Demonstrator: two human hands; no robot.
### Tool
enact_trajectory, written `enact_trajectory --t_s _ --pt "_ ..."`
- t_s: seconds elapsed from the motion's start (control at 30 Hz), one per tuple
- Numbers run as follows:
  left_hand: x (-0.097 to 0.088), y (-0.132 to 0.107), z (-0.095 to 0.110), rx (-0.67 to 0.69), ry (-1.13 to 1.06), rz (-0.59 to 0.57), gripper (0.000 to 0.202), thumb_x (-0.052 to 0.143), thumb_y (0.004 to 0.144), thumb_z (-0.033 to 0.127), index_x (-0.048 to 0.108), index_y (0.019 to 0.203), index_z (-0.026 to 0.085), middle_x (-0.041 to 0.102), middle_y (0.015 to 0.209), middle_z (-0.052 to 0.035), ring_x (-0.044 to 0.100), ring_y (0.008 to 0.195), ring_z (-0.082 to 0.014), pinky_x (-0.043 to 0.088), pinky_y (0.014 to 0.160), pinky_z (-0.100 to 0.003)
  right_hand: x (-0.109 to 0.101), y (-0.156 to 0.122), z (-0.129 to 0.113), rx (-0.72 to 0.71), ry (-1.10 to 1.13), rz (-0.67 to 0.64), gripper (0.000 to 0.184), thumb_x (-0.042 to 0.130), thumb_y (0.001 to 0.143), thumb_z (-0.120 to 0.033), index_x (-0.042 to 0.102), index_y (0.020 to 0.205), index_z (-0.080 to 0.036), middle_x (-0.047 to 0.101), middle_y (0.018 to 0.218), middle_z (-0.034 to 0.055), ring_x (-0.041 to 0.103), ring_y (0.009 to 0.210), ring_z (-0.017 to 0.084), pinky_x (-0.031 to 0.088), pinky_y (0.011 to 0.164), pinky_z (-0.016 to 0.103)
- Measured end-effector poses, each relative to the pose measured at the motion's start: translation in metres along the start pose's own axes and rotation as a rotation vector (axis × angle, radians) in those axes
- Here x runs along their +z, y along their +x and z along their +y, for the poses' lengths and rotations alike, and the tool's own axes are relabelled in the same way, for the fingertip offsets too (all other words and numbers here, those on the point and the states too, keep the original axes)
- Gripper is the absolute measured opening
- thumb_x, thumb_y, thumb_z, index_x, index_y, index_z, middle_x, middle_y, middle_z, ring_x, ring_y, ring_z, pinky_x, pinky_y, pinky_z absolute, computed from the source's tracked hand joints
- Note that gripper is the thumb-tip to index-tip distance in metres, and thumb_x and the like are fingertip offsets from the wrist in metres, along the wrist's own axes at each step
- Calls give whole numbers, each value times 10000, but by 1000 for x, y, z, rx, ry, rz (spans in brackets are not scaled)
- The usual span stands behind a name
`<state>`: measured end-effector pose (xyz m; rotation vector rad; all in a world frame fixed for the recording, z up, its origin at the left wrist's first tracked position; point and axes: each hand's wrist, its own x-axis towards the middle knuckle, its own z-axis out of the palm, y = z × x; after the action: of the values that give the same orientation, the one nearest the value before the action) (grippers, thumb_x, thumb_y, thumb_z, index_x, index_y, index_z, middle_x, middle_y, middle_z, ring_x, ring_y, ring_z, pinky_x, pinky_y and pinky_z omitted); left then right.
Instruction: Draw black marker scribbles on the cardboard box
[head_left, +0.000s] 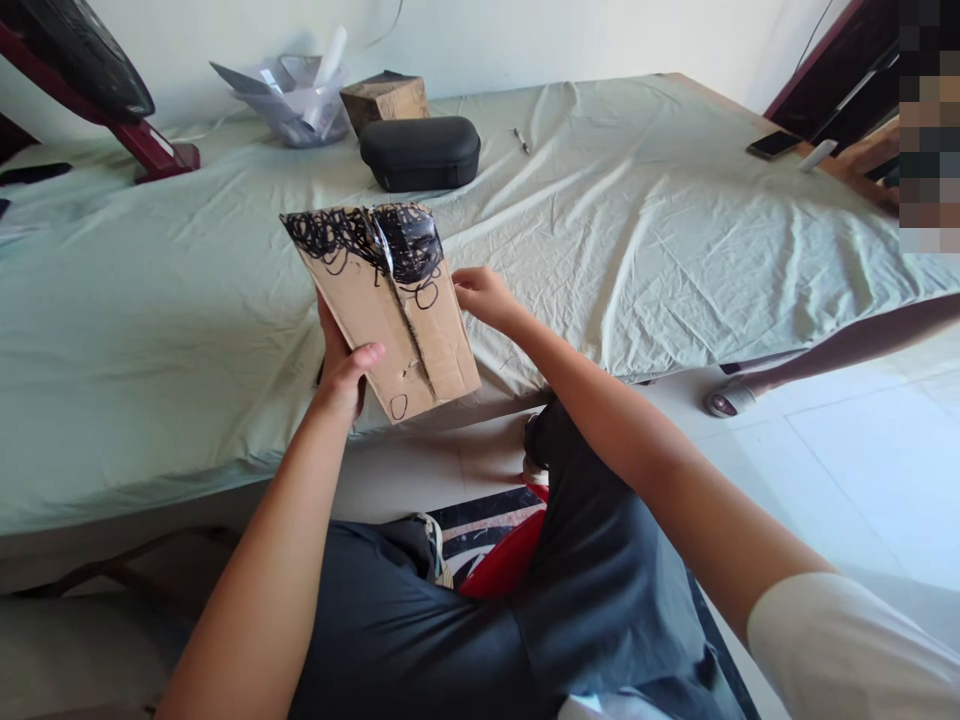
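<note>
A brown cardboard box [375,310] is held up at a tilt over the near edge of the bed-like surface. Dense black marker scribbles cover its far end, and a taped seam runs down its face. My left hand [346,370] grips the lower left side, with the thumb on the face and the other fingers hidden behind. At the right edge, my right hand [484,297] has its fingers curled in against the box, the tips partly out of sight.
Beyond the box, a black hard case [420,153] lies before a small carton [386,98] and a clear plastic basket [292,105]. A pen [521,141] and a phone [773,145] rest on the pale green sheet [675,220]. Another person's leg [847,345] shows at right.
</note>
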<state>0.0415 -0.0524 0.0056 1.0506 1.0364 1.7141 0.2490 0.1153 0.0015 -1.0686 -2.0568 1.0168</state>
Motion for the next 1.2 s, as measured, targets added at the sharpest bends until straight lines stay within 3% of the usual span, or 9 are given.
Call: enact_trajectory --t_s 0.17,0.33,0.47,0.6,0.77,0.93,1.2 --pt "-1 -1 -1 -9 -15 18 923 980 633 406 636 1484 302 732 1408 -55 554 1534 -336 375 1361 -530 -13 9 7 197 -104 143 328 600 947 -158 840 1168 -121 837 1127 150 773 1057 271 580 1004 381" --pt "0 -2 2 -40 -46 34 886 976 640 401 631 1448 283 738 1419 -68 541 1555 -348 420 1346 -521 -7 11 10 309 -213 97 375 597 979 -169 807 1287 -124 805 1299 179 741 1213 323 573 1069 433" --pt "7 -3 6 -69 -95 109 888 993 602 381 624 1403 270 780 1302 -63 570 1532 -346 448 1317 -504 3 4 2 344 -407 27 493 663 965 -184 755 1449 -171 665 1560 197 564 1484 422 499 1178 529" --pt "11 -4 8 -101 -107 125 861 971 616 416 618 1383 250 803 1226 -84 591 1521 -382 505 1236 -533 8 0 -5 336 -461 -15 522 647 994 -176 718 1510 -187 615 1590 204 522 1505 430 453 1204 550" --pt "12 -4 8 -147 -99 153 862 943 595 434 608 1366 242 806 1165 -98 560 1562 -401 525 1201 -538 10 1 0 338 -511 -43 524 633 1005 -175 689 1525 -181 593 1616 212 515 1503 424 446 1199 550" --pt "11 -3 6 -173 -64 171 833 920 597 453 619 1342 230 798 1158 -105 557 1549 -408 519 1190 -546 16 1 6 327 -576 -59 460 661 1032 -282 700 1475 -165 576 1636 233 492 1504 449 422 1210 586" --pt "8 -3 4 -186 -45 165 832 930 598 506 621 1317 221 787 1167 -123 543 1541 -432 510 1178 -546 21 4 7 320 -616 -37 353 537 1066 -173 750 1346 -152 608 1579 235 490 1493 439 418 1201 556"
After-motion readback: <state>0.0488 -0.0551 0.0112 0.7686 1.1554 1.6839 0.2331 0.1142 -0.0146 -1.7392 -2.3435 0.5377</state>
